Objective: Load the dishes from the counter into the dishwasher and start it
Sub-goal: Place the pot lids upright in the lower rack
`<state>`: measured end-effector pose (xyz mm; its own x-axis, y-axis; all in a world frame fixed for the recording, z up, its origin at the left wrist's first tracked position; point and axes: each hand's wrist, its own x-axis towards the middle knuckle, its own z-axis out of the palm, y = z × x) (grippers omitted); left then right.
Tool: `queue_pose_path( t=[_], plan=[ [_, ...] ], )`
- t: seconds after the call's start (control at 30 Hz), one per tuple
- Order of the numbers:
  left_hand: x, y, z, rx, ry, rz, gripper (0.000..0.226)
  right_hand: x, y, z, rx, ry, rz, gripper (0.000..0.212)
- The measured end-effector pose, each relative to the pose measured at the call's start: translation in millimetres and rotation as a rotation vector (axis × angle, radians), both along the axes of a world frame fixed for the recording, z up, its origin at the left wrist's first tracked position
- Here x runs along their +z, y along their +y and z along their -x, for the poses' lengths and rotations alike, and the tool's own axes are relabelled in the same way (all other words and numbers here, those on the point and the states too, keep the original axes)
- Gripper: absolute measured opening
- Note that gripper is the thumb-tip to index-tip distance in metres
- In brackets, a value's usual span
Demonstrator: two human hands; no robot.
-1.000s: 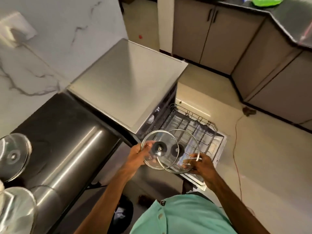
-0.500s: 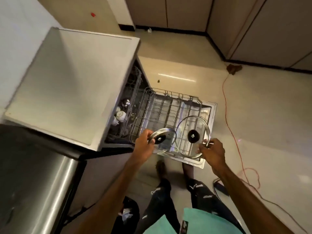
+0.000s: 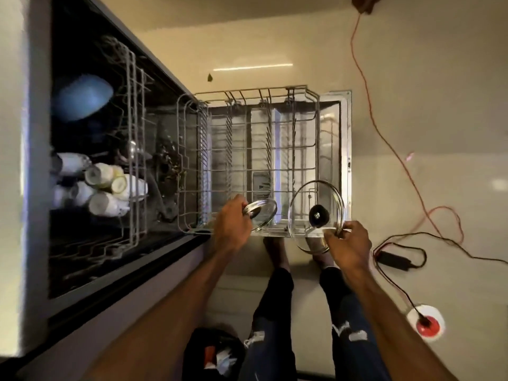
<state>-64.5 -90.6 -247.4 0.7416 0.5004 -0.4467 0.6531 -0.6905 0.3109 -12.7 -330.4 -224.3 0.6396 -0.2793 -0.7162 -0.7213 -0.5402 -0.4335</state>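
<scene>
We count two glass lids, one per hand, both just right of centre frame over the near edge of the pulled-out lower rack (image 3: pixel 255 92). The left hand (image 3: pixel 232 225) is curled round the rim of the small lid (image 3: pixel 262 214), and the right hand (image 3: pixel 347 243) pinches the lower rim of the big lid (image 3: pixel 316 193).

There are two racks. The upper rack (image 3: pixel 134 138) at left is still inside the dishwasher (image 3: pixel 38 160), with one blue bowl (image 3: pixel 82 97) and a clump of white cups (image 3: pixel 104 188) too blurry for us to count. On the floor at right are one orange cable (image 3: pixel 365 86) and one black adapter (image 3: pixel 393 258).

Compared with half a second ago, the lids sit further apart. The small one has tipped nearly edge-on, so we barely see its knob.

The big lid faces us knob-first, its oval running up-down in the frame. The small lid slants from lower left to upper right.
</scene>
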Motion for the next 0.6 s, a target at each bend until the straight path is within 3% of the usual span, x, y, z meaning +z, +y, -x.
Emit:
queue_pose_path(
  t=[0.23,0.5,0.6],
  plan=[
    [-59.2,-1.8,-20.3,-0.164,0.029,0.031,0.025,-51.0,2.2,11.3,-0.177,0.036,-0.003,0.025],
    [-82.8,-18.1,-34.8,-0.397,-0.053,-0.036,0.027,-66.2,-24.2,17.0,-0.294,0.049,-0.078,0.041],
    [-89.9,-25.0,-39.0,-0.465,-0.075,-0.038,0.03,-71.1,-33.7,17.7,-0.31,0.06,-0.095,0.036]
  ],
)
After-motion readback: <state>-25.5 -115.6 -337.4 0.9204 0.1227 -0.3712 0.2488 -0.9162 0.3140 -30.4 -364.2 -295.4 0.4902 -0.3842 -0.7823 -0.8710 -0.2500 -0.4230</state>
